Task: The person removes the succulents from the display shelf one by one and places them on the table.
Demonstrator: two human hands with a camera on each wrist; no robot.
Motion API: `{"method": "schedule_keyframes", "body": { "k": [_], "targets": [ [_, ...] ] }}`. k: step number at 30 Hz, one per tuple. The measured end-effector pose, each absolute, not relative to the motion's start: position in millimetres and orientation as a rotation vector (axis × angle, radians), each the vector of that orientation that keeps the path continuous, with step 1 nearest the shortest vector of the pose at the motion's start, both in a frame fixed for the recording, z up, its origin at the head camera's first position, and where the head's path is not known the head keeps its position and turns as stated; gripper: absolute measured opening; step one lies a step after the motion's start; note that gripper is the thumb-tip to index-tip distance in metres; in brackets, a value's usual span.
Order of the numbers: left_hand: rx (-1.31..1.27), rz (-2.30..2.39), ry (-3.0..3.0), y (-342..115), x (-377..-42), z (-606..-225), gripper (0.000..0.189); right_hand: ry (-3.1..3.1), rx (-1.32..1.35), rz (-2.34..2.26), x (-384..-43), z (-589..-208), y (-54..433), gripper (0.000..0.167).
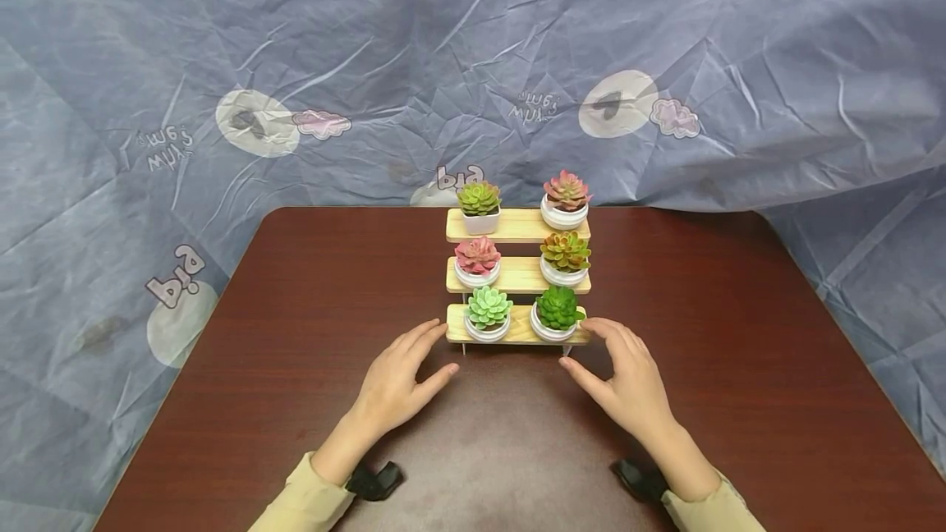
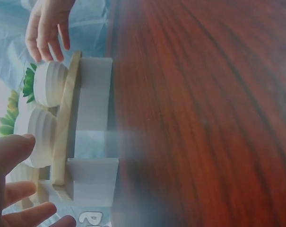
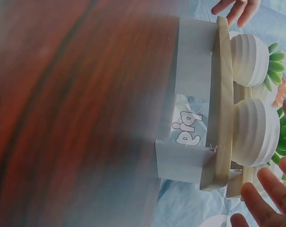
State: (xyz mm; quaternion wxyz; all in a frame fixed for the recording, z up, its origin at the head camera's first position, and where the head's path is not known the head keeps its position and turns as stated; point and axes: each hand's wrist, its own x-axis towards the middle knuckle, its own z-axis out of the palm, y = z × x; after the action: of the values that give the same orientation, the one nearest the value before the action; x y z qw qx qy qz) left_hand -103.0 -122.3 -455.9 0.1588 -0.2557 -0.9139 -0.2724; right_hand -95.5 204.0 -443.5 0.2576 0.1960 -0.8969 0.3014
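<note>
A three-tier stand with pale wooden shelves [image 1: 521, 318] holds several small potted succulents, two on each tier. On the lowest tier are a mint-green succulent [image 1: 489, 308] at left and a dark green one [image 1: 557, 308] at right, both in round white pots. My left hand [image 1: 395, 380] is at that tier's left end, fingers spread and relaxed. At the right end, my right hand [image 1: 628, 380] mirrors it, fingertips close to the dark green plant's pot [image 3: 255, 132]. Whether either hand touches the stand, I cannot tell. Neither holds anything.
The middle tier bears a pink succulent [image 1: 478, 257] and an orange-green one [image 1: 565, 253]. On top are a green succulent [image 1: 479, 199] in a squarish pot and a pink one [image 1: 567, 190]. A dark reddish-brown table [image 1: 332, 294] lies beneath; a grey-blue printed cloth [image 1: 414, 64] hangs behind.
</note>
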Motion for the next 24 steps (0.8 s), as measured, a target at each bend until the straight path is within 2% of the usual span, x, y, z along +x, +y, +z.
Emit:
{"method": "schedule_keyframes", "body": {
  "k": [24],
  "targets": [
    [-0.589, -0.98, -2.621, -113.4, -118.2, -467.7, 0.057, -2.437, 0.377, 0.996, -109.3, -451.7, 196.3, 0.063]
  ]
}}
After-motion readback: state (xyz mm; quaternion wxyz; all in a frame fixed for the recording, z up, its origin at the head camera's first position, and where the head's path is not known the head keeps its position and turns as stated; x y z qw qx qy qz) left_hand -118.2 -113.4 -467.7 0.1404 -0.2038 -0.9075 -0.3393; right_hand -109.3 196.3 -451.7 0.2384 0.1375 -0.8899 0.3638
